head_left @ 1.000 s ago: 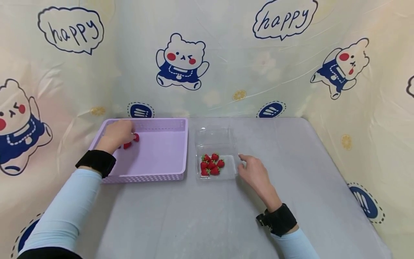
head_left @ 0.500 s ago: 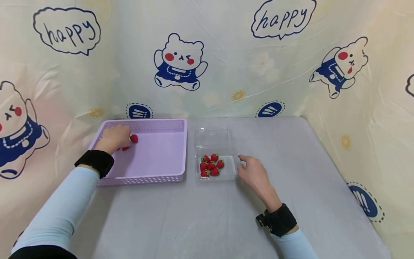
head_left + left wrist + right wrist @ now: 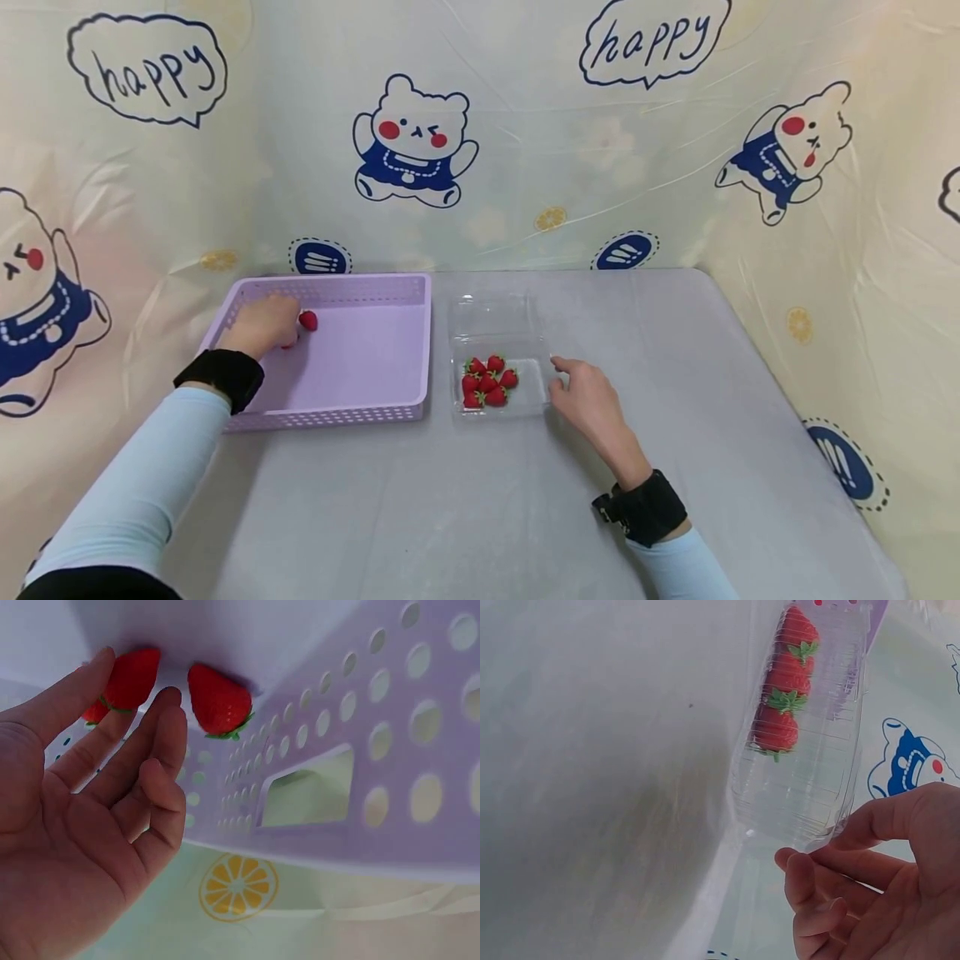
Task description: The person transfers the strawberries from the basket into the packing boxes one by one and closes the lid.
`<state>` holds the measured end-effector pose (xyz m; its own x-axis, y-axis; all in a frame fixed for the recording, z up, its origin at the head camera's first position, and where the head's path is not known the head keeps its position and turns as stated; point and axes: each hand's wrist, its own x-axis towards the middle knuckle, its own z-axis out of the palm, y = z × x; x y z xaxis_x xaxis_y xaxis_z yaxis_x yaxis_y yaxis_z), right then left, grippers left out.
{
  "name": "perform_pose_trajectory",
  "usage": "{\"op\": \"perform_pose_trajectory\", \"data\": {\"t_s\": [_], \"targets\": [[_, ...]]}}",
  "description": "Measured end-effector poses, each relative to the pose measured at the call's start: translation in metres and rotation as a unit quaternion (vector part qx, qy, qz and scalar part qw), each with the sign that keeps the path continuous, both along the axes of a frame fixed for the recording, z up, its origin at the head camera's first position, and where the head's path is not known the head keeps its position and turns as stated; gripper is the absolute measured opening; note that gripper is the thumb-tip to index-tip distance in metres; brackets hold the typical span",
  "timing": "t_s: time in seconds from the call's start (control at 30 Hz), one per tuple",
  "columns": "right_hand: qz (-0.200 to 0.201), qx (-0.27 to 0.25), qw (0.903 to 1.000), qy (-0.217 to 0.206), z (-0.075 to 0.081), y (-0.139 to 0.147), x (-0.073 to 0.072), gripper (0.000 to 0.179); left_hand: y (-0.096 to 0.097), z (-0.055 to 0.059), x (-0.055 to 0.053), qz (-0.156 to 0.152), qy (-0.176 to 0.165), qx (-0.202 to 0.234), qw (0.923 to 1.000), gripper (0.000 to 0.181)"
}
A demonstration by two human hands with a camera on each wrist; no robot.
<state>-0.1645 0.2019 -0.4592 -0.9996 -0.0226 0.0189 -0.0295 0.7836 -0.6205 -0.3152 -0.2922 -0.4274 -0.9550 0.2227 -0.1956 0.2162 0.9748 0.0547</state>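
In the head view my left hand (image 3: 262, 323) reaches into the left end of a lilac plastic basket (image 3: 375, 367). Thumb and fingertips pinch a red toy strawberry (image 3: 133, 679) in the left wrist view. Another strawberry (image 3: 219, 702) lies just beyond the fingers, and part of a third shows behind the thumb. To the basket's right stands a clear plastic clamshell box (image 3: 534, 387) with its lid raised and several strawberries (image 3: 487, 382) in its left half. My right hand (image 3: 591, 402) pinches the box's right edge between thumb and fingers, as the right wrist view shows.
Both containers stand on a grey-covered table (image 3: 465, 500). The basket has perforated walls, with a handle slot (image 3: 309, 791) in one. A patterned curtain (image 3: 525, 150) with bears hangs directly behind the table and along both sides.
The left hand has shifted slightly left and down inside the basket among the strawberries. My right hand stays at the box's edge. The head view has drifted slightly.
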Motion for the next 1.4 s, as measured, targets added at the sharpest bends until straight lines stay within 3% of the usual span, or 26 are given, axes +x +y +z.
{"op": "perform_pose_trajectory", "data": {"t_s": [0.37, 0.83, 1.4], "targets": [[0.002, 0.003, 1.0000, 0.002, 0.0012, -0.0012, -0.0004, 0.047, -0.0016, -0.0047, 0.0017, 0.005, 0.012, 0.005, 0.9999, 0.010], [0.006, 0.007, 1.0000, 0.000, 0.0016, -0.0031, -0.0014, 0.047, -0.0027, -0.0033, 0.0011, 0.017, -0.001, 0.006, 0.9998, 0.008], [0.007, 0.009, 0.9999, 0.007, -0.0002, -0.0018, -0.0008, 0.048, 0.0006, 0.0001, -0.0011, 0.006, -0.021, 0.034, 0.9992, 0.007]]}}
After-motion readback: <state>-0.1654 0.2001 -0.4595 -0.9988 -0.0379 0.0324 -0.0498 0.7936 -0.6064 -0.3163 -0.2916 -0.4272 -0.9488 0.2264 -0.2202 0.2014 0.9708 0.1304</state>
